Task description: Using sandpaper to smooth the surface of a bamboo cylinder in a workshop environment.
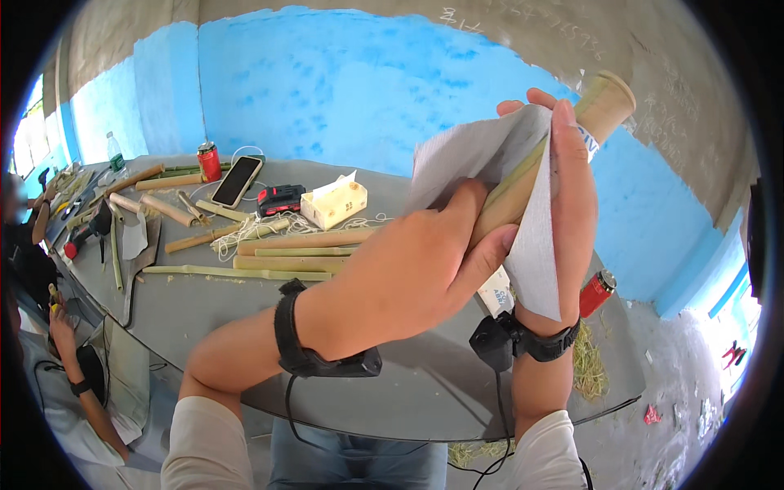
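Pale handwriting (pixel 576 34) on the wall (pixel 653 49), blue lettering (pixel 590 143) on the held sheet (pixel 472 151)

Bamboo tube (pixel 516 192) looks smooth w/ matt surf., sheet (pixel 469 151) matt paper

A pale tan bamboo tube (pixel 510 204) with a greenish streak is held aslant above the bench (pixel 441 363), its upper end tipped to the right and ringed by a wider rim. A thin grey sheet (pixel 474 151) folds around its middle, loose edges flaring outward.
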`<move>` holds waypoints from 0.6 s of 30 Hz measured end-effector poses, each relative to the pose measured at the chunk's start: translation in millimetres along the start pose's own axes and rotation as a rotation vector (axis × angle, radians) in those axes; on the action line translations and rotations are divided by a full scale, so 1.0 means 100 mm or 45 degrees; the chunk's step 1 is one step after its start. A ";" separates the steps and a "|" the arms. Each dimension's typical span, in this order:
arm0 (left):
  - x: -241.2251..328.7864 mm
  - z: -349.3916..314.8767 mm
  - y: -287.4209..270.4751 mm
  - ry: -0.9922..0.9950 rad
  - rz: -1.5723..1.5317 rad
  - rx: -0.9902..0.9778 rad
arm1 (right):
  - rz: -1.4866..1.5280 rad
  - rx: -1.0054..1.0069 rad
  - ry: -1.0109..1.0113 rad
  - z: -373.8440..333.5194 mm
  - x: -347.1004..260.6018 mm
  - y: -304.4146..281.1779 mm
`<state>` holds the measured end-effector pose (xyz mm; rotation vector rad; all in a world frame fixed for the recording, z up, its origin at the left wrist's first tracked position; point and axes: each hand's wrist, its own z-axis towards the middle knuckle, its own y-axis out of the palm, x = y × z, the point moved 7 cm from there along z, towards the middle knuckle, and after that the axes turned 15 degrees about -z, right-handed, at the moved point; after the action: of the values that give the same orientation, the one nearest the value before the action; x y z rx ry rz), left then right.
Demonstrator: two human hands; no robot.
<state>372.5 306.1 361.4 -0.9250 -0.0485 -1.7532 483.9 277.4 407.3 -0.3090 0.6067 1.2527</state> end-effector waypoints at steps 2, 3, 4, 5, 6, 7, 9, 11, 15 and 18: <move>0.02 0.02 -0.02 -0.025 -0.026 -0.037 | -0.023 0.084 0.018 0.01 -0.02 -0.03; 0.01 0.02 -0.02 -0.057 -0.044 -0.072 | -0.017 0.080 0.022 -0.01 -0.03 0.00; 0.00 0.03 -0.03 -0.061 -0.041 -0.068 | 0.018 0.063 -0.013 -0.03 -0.05 0.03; -0.02 0.03 -0.07 -0.061 -0.052 -0.026 | 0.054 0.047 -0.048 -0.04 -0.07 0.06; -0.03 0.04 -0.07 -0.053 -0.072 0.013 | 0.046 0.045 -0.049 -0.01 -0.06 0.05; -0.03 0.06 -0.06 -0.050 -0.079 0.016 | 0.233 0.052 0.036 0.05 0.02 0.03; -0.01 0.07 -0.07 -0.004 -0.166 0.073 | 0.565 -0.073 0.189 0.10 0.13 0.00; -0.02 0.07 -0.07 0.038 -0.177 0.083 | 0.526 -0.072 0.105 0.07 0.17 0.02; 0.01 0.06 -0.11 0.050 -0.216 0.080 | 0.467 -0.059 0.041 0.03 0.01 0.11; 0.07 0.06 -0.18 0.091 -0.125 0.142 | 0.294 -0.277 0.181 -0.01 -0.06 0.07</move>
<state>360.6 311.0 376.8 -0.7899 -0.1458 -1.8539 475.6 274.6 410.9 -0.5239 0.6413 1.5326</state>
